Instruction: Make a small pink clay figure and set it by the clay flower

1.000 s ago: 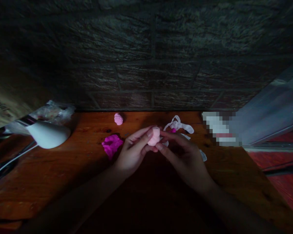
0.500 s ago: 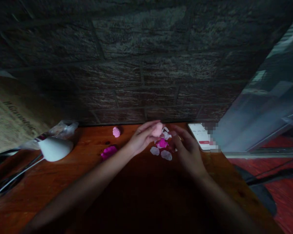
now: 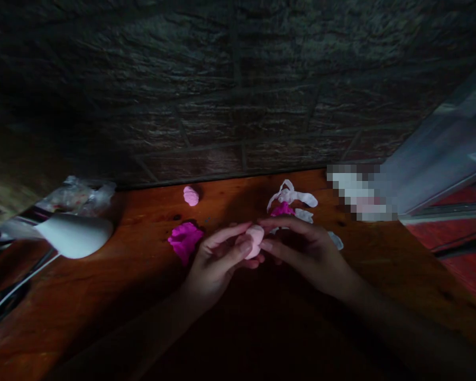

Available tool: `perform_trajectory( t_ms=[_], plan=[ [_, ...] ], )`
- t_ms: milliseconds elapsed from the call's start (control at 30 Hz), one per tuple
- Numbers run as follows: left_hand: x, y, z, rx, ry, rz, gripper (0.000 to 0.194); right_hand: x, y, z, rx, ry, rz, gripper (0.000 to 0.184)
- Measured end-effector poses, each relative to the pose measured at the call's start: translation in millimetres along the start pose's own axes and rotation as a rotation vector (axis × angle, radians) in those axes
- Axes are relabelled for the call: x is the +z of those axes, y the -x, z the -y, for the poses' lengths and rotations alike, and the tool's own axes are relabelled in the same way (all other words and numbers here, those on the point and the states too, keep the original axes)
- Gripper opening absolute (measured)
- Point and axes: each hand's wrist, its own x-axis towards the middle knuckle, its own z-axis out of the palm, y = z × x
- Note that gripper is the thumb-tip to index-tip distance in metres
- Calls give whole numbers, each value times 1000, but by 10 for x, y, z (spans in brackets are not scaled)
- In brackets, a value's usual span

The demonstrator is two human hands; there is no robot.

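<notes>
a dim, brick-patterned wall [image 3: 206, 106] is being seen behind a brown wooden table [image 3: 69, 296], with a red floor [image 3: 456, 251] being shown beyond the table's right side. a pale pink lump [image 3: 255, 239] is being held above the table, in front of the body and between both hands. by the left hand [image 3: 214, 262] it is being pinched, thumb on the near face and fingers behind and beneath. the right hand [image 3: 321, 259] is being kept at the lump's right edge, thumb and forefinger curved toward it; whether it is being gripped there cannot be told.

behind the left hand, a crumpled magenta piece [image 3: 185, 239] is being supported by the table, with a small pink lump [image 3: 191, 196] beyond it, nearer the wall. behind the right hand, white strips [image 3: 307, 199] are being seen around a second magenta piece [image 3: 282, 209], partly hidden by the fingers. at far left, a white cone-shaped object [image 3: 77, 236] is being noted in front of clear plastic wrapping [image 3: 85, 196], a white cord [image 3: 24, 287] beside it. at right, an item is being masked by a pixelated patch [image 3: 360, 196].
</notes>
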Motion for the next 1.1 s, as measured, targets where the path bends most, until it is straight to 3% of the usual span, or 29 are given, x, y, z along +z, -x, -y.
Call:
perform_trajectory(
  t_ms=[167, 300, 467, 533, 700, 900, 1100],
  plan=[
    [18, 2, 44, 72, -72, -81, 19, -55, 4, -24, -17, 43, 19, 25],
    [8, -36, 56, 20, -39, -99, 20, -70, 3, -68, -2, 72, 20, 23],
    [6, -34, 16, -88, -27, -12, 29, -143, -18, -7, -48, 250, 20, 34],
    [11, -16, 7, -51, -76, 37, 31, -197, -27, 41, -78, 293, 78, 37],
    [18, -5, 48, 49, -109, 98, 29, -305, -37, 114, -70, 337, 164, 27],
    [-7, -18, 112, 106, -217, 17, 27, -327, -66, 200, -150, 470, 274, 34],
    [-38, -31, 126, 68, -287, -27, 31, -378, -87, 192, -124, 440, 307, 23]
  ],
)
